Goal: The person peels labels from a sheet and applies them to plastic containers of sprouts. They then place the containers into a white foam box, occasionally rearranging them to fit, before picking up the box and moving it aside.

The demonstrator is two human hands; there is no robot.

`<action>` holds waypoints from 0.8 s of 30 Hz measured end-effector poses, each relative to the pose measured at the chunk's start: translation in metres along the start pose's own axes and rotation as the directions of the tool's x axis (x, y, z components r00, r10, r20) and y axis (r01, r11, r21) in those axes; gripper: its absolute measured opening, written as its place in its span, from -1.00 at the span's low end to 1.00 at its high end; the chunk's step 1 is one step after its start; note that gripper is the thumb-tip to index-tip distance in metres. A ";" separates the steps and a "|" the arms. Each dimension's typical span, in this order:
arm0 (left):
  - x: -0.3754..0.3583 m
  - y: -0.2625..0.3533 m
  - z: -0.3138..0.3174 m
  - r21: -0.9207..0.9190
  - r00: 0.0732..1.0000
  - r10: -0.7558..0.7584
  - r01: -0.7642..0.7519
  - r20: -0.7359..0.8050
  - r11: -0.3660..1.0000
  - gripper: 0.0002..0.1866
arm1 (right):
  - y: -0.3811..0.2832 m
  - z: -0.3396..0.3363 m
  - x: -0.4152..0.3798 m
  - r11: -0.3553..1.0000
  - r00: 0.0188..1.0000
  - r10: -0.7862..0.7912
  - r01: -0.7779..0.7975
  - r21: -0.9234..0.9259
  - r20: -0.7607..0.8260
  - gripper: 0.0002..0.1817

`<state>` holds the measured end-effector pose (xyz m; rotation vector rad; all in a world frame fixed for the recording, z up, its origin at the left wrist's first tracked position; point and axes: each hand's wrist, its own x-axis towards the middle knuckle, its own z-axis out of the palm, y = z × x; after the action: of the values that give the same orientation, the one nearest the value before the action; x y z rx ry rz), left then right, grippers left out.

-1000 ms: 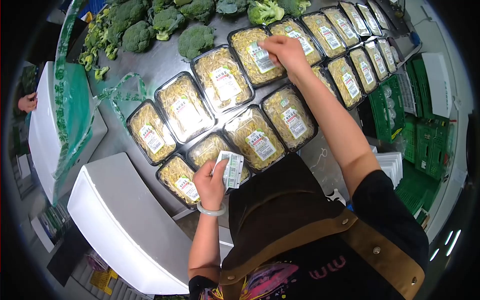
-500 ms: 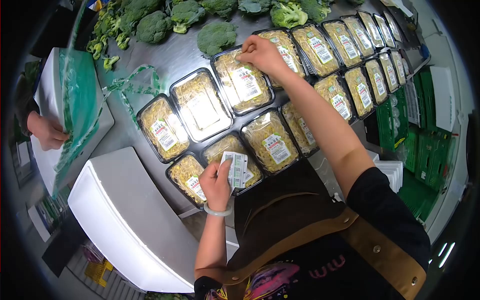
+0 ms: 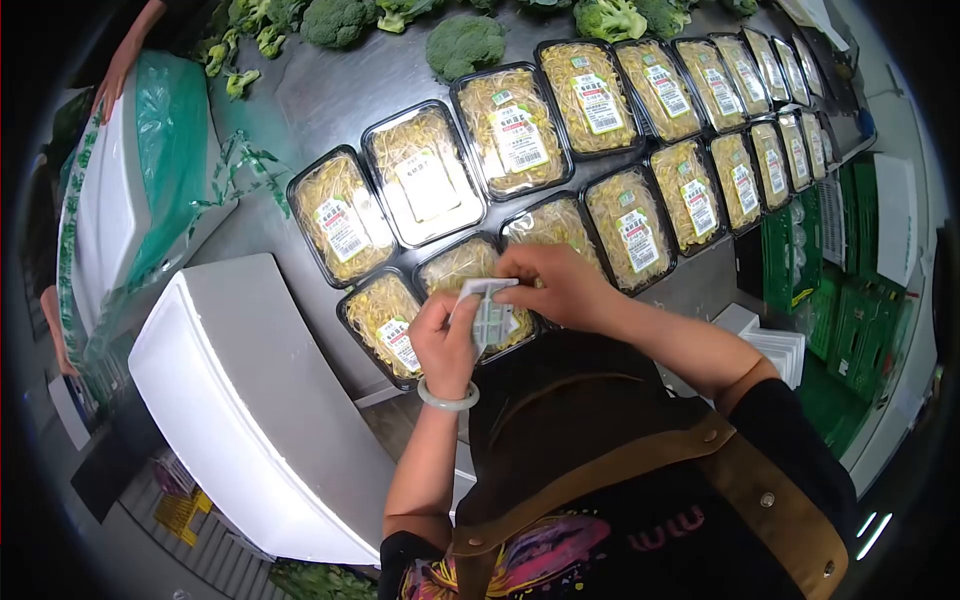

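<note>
So this person's left hand [image 3: 444, 340] has the label sheets [image 3: 495, 322] pinched over the near row of packaged bean sprout trays [image 3: 636, 230], right hand [image 3: 560, 284] at their top edge, fingers bunched narrow; can't tell if they're gripping a label. Loose broccoli [image 3: 465, 46] sits beyond the far row.

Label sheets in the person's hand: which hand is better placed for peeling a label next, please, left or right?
Right, most likely. The left hand holds the label sheets, while the fingers of the right hand are at their upper edge, seemingly free to peel.
</note>
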<state>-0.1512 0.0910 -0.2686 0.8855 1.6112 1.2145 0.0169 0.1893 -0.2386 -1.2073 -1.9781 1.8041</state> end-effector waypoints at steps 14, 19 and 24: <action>-0.039 0.011 -0.007 0.176 0.982 -0.030 -0.003 0.188 0.984 -0.86 | 0.008 0.008 -0.041 0.996 0.998 -0.024 0.029 0.090 -0.066 -0.81; -0.052 -0.004 -0.023 0.283 0.996 -0.045 0.023 0.073 0.959 -0.76 | 0.034 -0.007 -0.045 0.985 0.894 0.167 -0.130 0.116 -0.416 -0.86; -0.061 -0.024 -0.031 0.192 0.989 -0.147 0.149 -0.023 0.970 -0.80 | 0.077 -0.020 -0.015 0.955 0.834 0.291 -0.219 0.202 -0.468 -0.80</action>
<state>-0.1605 0.0193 -0.2737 0.8635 1.7915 0.9719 0.0722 0.1875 -0.2984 -1.7429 -1.4323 1.4972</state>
